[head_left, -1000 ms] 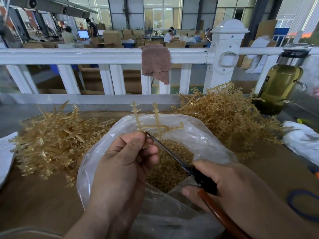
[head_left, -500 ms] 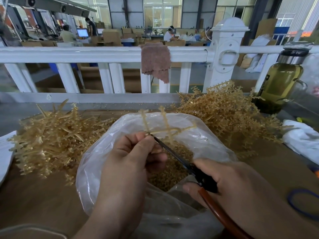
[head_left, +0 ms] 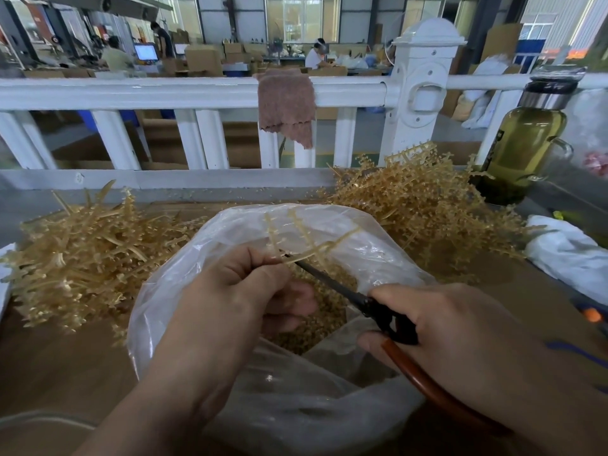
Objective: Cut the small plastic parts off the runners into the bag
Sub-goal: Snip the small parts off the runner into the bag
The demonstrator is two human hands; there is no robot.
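Observation:
My left hand (head_left: 230, 301) pinches a yellow plastic runner (head_left: 306, 238) and holds it over the open mouth of a clear plastic bag (head_left: 171, 291). My right hand (head_left: 460, 337) grips black scissors (head_left: 345, 291) with a brown-red handle. The blade tips meet the runner just beside my left thumb. Inside the bag lies a heap of small amber cut parts (head_left: 325, 327).
A pile of yellow runners (head_left: 82, 255) lies to the left of the bag and another pile (head_left: 421, 202) behind it to the right. A glass bottle of greenish liquid (head_left: 523, 143) stands far right, a white cloth (head_left: 572, 255) beside it. A white railing (head_left: 197, 90) with a brown rag (head_left: 286, 103) borders the table.
The runner in my left hand has dropped lower and tilted to the right over the bag. The scissors stay at its stem. My right hand has barely moved.

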